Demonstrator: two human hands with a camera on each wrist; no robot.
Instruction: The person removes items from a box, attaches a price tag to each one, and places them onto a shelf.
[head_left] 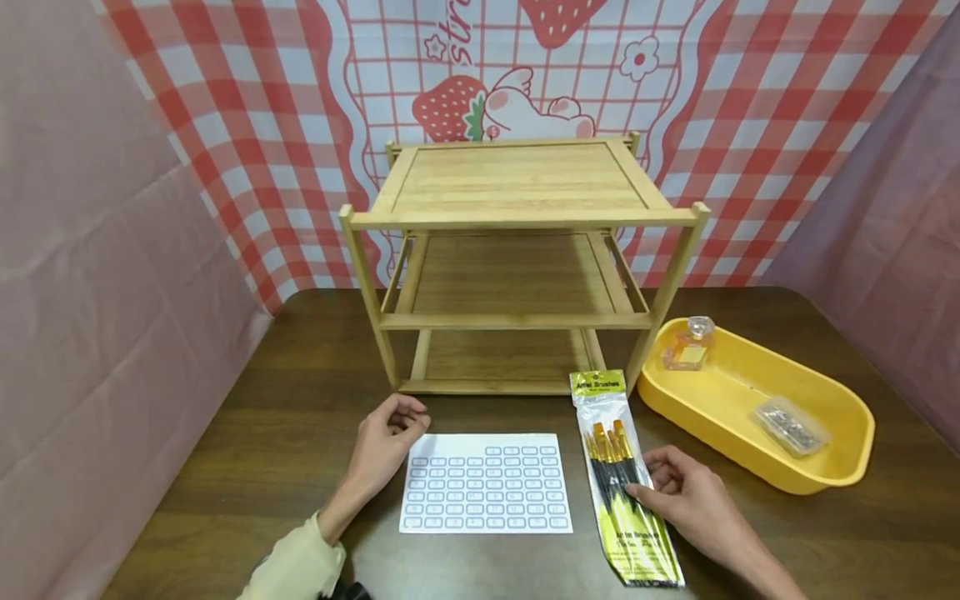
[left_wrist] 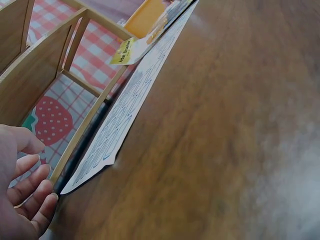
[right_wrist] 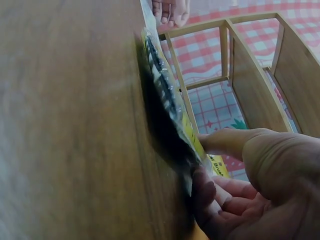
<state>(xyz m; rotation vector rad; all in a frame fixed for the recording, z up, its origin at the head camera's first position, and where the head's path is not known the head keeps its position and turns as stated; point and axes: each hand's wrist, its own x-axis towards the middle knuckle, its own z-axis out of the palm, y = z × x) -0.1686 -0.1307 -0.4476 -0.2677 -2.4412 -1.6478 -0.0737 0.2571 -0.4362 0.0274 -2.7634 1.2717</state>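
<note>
A clear packet of artist brushes (head_left: 617, 475) with yellow labels lies on the table to the right of a white sheet (head_left: 486, 483) printed with rows of small boxes. My right hand (head_left: 693, 504) pinches the packet's right edge, thumb on top and fingers beneath; the right wrist view shows that edge tilted up off the table (right_wrist: 167, 95). Beside the sheet's upper left corner is my left hand (head_left: 386, 442), its fingers loosely bent with nothing between them. In the left wrist view its fingertips (left_wrist: 52, 197) are close to the sheet's corner; whether they touch it I cannot tell.
A three-tier wooden shelf (head_left: 521, 218) stands behind the sheet. On the right sits a yellow tray (head_left: 720, 425) holding a pink perfume bottle (head_left: 688, 346) and a small clear box (head_left: 790, 426) of metallic pieces. Checked cloth (head_left: 247, 125) hangs behind.
</note>
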